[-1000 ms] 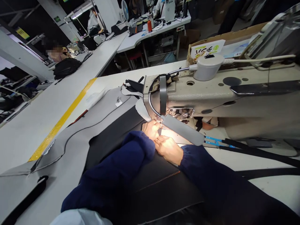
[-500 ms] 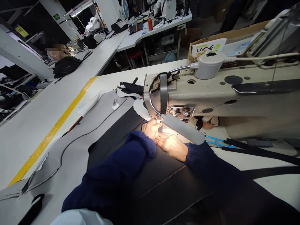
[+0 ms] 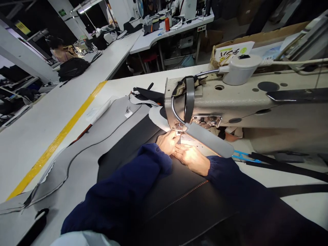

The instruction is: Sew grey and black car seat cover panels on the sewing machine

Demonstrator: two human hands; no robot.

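A beige industrial sewing machine (image 3: pixel 246 102) stands on the white table, its lamp lighting the needle area (image 3: pixel 179 131). A black leather-like panel (image 3: pixel 174 198) with an orange stitch line lies under the needle. My left hand (image 3: pixel 167 141) rests on the panel just left of the presser foot, fingers curled and pressing the material down. My right hand (image 3: pixel 191 158) lies beside it, just in front of the foot, fingers pressed together on the panel's edge. Both arms wear dark blue sleeves.
A grey panel (image 3: pixel 102 136) with a dark seam and a white label spreads left of the black one. Yellow tape (image 3: pixel 58 138) runs along the table. Blue-handled scissors (image 3: pixel 241 156) and black straps lie right of the machine. A cardboard box (image 3: pixel 256 42) stands behind. Another person sits far left.
Both hands have stayed at the needle while the black panel has slid a little further under the foot. My head has shifted slightly, moving the scene rightwards.
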